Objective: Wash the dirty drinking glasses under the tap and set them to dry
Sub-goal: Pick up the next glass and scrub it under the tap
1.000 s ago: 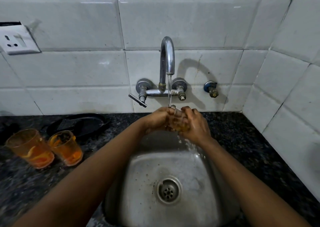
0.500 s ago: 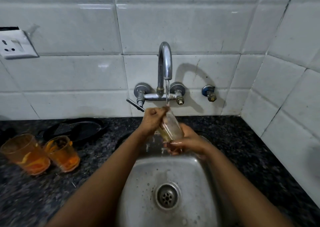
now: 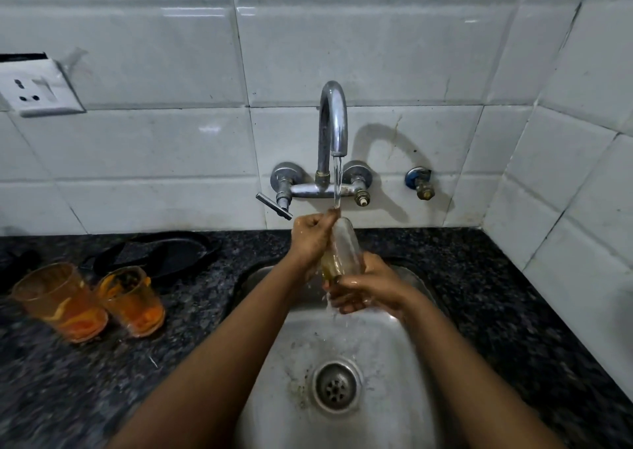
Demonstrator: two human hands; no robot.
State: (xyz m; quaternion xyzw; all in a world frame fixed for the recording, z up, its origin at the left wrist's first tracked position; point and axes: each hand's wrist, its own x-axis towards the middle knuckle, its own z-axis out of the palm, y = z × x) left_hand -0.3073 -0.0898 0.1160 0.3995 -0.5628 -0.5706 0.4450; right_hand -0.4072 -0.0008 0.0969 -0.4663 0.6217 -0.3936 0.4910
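Clear drinking glass (image 3: 343,248) held tilted over the stainless steel sink (image 3: 383,345), rim end up toward the water stream (image 3: 337,181) from the curved chrome tap (image 3: 332,119), base end down in the right hand (image 3: 368,285). Right hand curled round the lower part of the glass, fingers wrapped beneath it, water running off below the grip toward the round drain (image 3: 337,386). Left hand (image 3: 310,236) closed around the upper side of the glass, thumb and fingertips pinched at the rim just under the stream. Against a second ago: then both hands clasped together round the glass at one height, hiding most of it; now split apart along it, left above, right below, most of the glass body showing between the two grips. Against half a second ago: much the same hold and tilt, with little change beyond a slight shift of view. Well to the left of the grip, on the dark speckled stone counter (image 3: 496,277), two dirty orange-stained glasses (image 3: 92,299) standing side by side, unmoved, with a black flat pan (image 3: 161,253) just behind them. Farther up on the white tiled wall (image 3: 411,54), a white wall socket (image 3: 39,87).
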